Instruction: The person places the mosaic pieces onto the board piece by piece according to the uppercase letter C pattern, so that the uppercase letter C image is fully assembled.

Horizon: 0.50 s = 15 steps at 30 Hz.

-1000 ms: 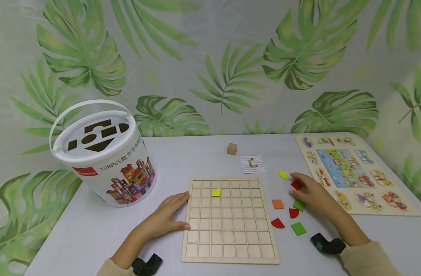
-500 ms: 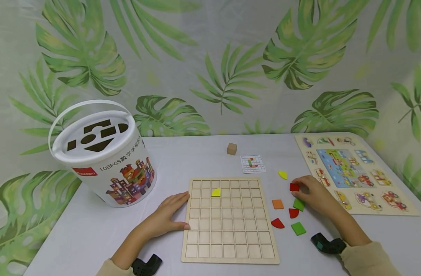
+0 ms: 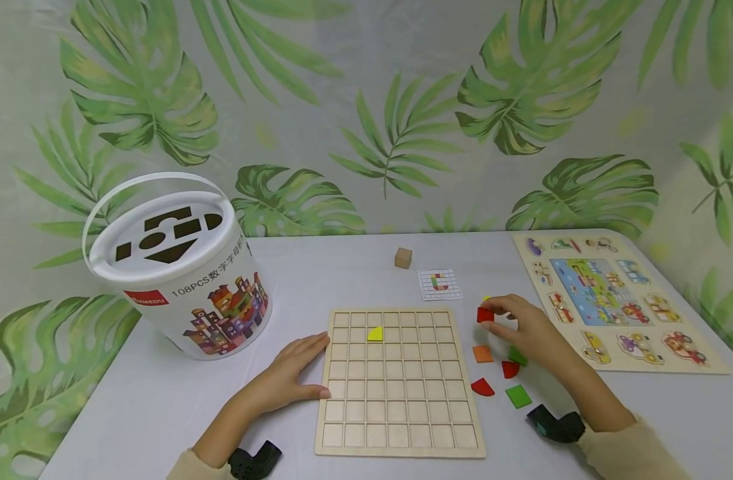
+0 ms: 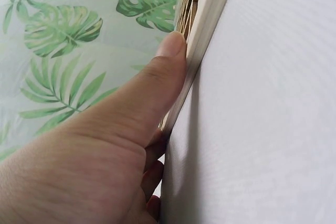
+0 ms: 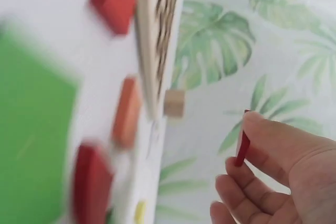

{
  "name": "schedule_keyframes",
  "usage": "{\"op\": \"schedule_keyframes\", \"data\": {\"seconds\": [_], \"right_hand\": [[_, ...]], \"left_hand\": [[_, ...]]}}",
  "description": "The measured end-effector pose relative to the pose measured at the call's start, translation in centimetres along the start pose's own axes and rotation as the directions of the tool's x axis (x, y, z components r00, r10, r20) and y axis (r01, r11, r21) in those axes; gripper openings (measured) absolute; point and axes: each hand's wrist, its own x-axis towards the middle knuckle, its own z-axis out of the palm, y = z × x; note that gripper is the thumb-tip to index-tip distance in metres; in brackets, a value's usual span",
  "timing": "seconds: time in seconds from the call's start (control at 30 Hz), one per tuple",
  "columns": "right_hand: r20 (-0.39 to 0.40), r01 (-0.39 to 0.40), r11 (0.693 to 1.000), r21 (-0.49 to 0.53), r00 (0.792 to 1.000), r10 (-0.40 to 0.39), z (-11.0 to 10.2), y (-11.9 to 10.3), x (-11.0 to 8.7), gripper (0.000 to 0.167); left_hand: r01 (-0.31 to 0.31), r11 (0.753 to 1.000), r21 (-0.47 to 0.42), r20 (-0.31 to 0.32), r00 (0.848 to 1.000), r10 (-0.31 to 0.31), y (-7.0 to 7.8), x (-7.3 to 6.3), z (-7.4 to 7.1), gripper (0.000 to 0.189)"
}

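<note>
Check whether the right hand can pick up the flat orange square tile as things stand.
Probably not yet: the right hand is near and nothing covers the flat orange square tile, but that hand pinches a flat red tile.

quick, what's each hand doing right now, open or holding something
Left hand: open, touching the wooden grid board.
Right hand: holding a red piece, pinched between thumb and finger.
</note>
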Motion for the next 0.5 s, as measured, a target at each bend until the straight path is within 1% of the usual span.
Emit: {"op": "schedule_keyframes", "data": {"seconds": [0.1, 0.3, 0.43, 0.5], "right_hand": [[-0.012, 0.051, 0.998, 0.025, 0.999, -0.051, 0.4, -1.9, 1.0, 0.032], [0.008, 0.090, 0.992, 0.092, 0.996, -0.091, 1.9, -5.2, 3.0, 0.033], [0.019, 0.146, 0.980, 0.137, 0.989, -0.150, 3.7, -6.4, 4.3, 0.031], [0.039, 0.158, 0.973, 0.167, 0.985, -0.167, 4.8, -6.7, 4.8, 0.029]], "left_hand": [[-0.001, 1.000, -0.001, -0.001, 1.000, 0.001, 0.0, 0.0, 0.0, 0.092], [-0.003, 1.000, 0.001, 0.000, 1.000, 0.003, 0.0, 0.0, -0.1, 0.092], [-0.001, 1.000, 0.003, -0.001, 1.000, 0.001, -0.1, 0.0, -0.1, 0.093], [-0.001, 1.000, 0.003, -0.001, 1.000, 0.001, 0.0, 0.0, -0.1, 0.093]]}}
